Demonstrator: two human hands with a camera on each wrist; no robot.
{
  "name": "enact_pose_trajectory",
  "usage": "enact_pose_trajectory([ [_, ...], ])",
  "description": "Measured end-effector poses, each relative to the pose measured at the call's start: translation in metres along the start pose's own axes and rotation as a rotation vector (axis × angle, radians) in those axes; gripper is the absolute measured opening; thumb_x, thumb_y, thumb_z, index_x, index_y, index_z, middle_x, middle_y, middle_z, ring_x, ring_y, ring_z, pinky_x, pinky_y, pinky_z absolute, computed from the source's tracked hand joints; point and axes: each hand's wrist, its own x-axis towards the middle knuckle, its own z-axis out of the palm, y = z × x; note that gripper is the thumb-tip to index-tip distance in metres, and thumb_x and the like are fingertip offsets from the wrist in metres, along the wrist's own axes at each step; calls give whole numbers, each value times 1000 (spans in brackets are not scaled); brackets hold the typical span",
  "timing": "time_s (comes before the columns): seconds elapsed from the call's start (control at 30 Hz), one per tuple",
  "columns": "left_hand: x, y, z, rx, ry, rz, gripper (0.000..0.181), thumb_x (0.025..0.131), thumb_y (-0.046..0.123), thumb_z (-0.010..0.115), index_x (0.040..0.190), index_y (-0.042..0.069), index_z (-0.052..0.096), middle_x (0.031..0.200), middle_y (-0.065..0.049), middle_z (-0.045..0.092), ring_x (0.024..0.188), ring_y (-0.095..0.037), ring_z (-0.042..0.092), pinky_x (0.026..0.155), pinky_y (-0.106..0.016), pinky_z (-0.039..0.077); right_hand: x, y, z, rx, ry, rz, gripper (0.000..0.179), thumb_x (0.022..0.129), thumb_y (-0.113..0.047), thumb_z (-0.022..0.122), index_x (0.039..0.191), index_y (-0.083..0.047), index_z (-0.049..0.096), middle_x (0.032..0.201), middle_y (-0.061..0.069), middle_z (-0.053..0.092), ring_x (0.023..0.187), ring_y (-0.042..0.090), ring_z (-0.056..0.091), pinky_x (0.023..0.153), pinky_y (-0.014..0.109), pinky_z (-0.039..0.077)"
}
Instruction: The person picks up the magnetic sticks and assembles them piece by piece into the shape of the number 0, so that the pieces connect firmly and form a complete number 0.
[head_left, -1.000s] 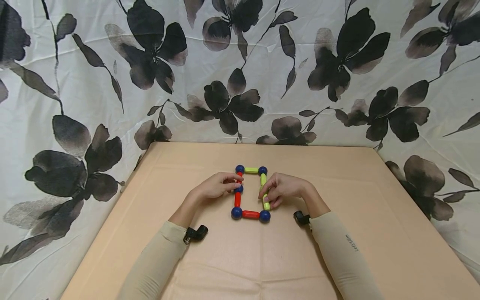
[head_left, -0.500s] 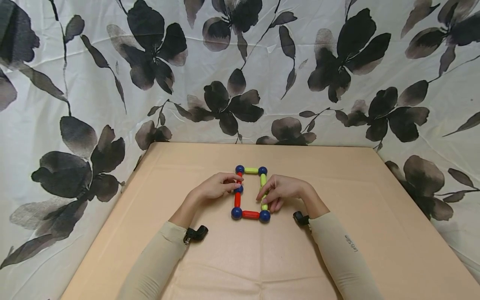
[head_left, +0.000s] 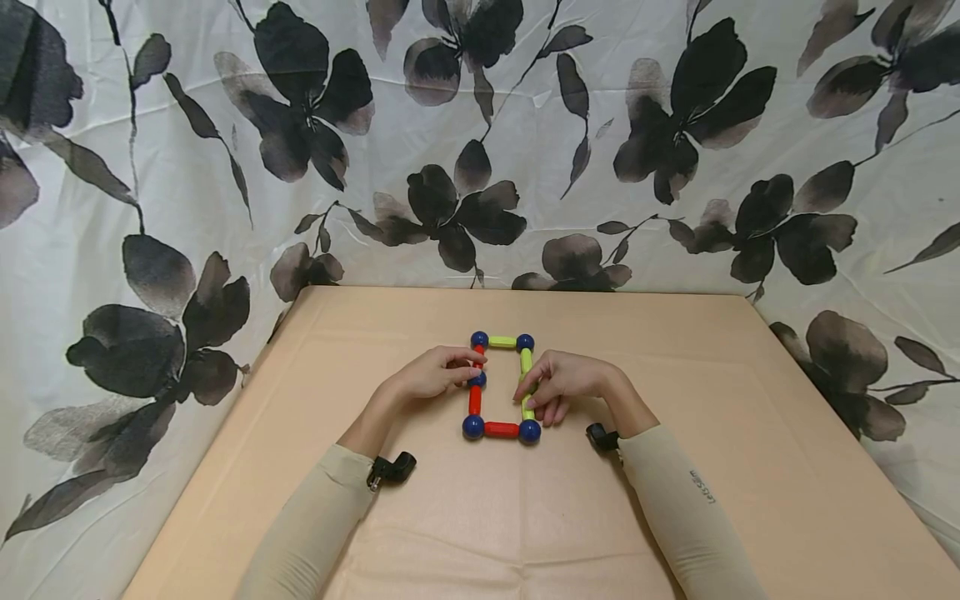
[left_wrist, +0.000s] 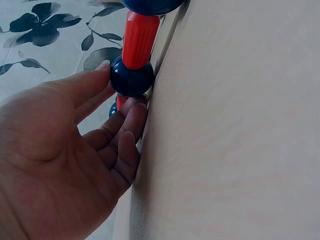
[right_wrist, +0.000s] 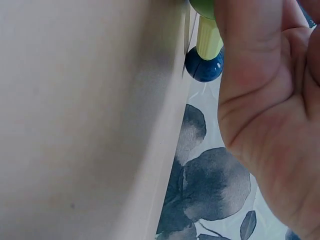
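A four-sided frame of toy building rods and balls lies on the table. Its left side has a near red rod (head_left: 475, 400) and another red rod partly under my left hand (head_left: 431, 372). That hand pinches the blue ball (left_wrist: 132, 76) between them, thumb on one side, fingers curled on the other. On the right side, my right hand (head_left: 570, 382) pinches a yellow-green rod (head_left: 527, 362), thumb and index finger astride its lower part. A green rounded piece (right_wrist: 202, 7) shows beside the palm in the right wrist view; the fingertips are hidden there.
Blue balls form the corners: far left (head_left: 480, 339), far right (head_left: 525, 342), near left (head_left: 473, 427), near right (head_left: 529, 432). A yellow-green rod (head_left: 502, 342) spans the far side, a red rod (head_left: 502, 429) the near side. Floral cloth (head_left: 570, 167) hangs behind the table (head_left: 420, 533).
My right thumb and index finger have shifted slightly left on the yellow-green rod, whose lower end has swung a little left. My left hand stays on the blue ball.
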Motion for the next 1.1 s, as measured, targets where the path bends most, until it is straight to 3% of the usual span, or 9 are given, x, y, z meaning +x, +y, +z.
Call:
enact_pose_trajectory([
  [0.23, 0, 0, 0, 6, 1, -1, 35, 106, 27, 63, 137, 13, 67, 109, -6, 71, 86, -21, 61, 71, -28, 48, 1, -3, 3, -33, -32, 29, 22, 97, -14, 74, 118, -11, 79, 91, 19, 79, 67, 21, 77, 60, 30, 60],
  [0.47, 1, -2, 0, -3, 0, -6, 35, 105, 29, 63, 137, 14, 67, 109, -6, 70, 87, -22, 61, 72, -28, 48, 3, -7, 6, -41, -34, 48, 17, 96, -11, 74, 112, -6, 77, 86, 14, 78, 66, 19, 76, 63, 32, 62],
  [1.1, -2, -2, -1, -2, -6, 8, 35, 106, 28, 62, 136, 12, 67, 108, -6, 70, 85, -22, 60, 69, -26, 47, 0, -11, 11, -73, -22, 10, 21, 92, -9, 79, 113, -5, 77, 85, 17, 78, 68, 22, 77, 64, 34, 62],
])
